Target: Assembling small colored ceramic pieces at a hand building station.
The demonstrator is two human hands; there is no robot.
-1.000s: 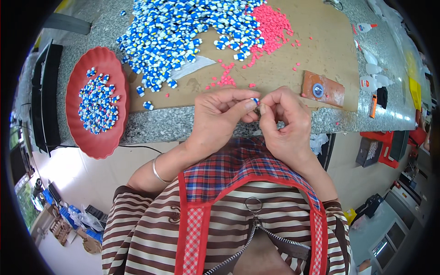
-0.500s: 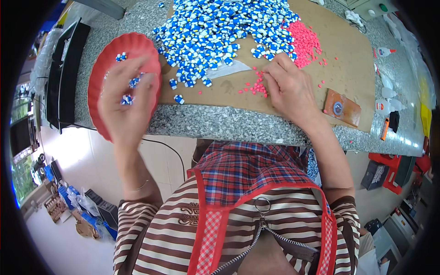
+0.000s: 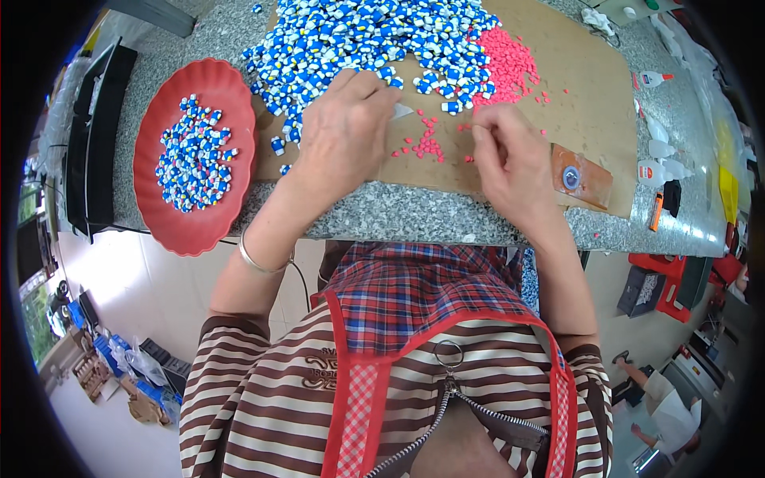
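My left hand (image 3: 344, 131) lies palm down on the brown cardboard sheet (image 3: 590, 95), fingers spread at the near edge of a big heap of small blue-and-white pieces (image 3: 358, 40). Whether it holds one is hidden. My right hand (image 3: 510, 159) rests beside scattered pink beads (image 3: 426, 146), its fingertips pinched at them. A denser pile of pink beads (image 3: 504, 60) lies farther back. A red round tray (image 3: 195, 155) with several blue-and-white pieces stands at the left on the speckled stone counter (image 3: 398, 215).
A small brown card with a round blue piece (image 3: 580, 179) lies right of my right hand. White glue bottles (image 3: 657, 167) and an orange-black tool (image 3: 657, 209) sit at the counter's right end. Dark boxes (image 3: 96, 143) stand left of the tray.
My left hand has come back from the red tray to the blue-and-white heap. My right hand has shifted right and nearer, over the loose pink beads.
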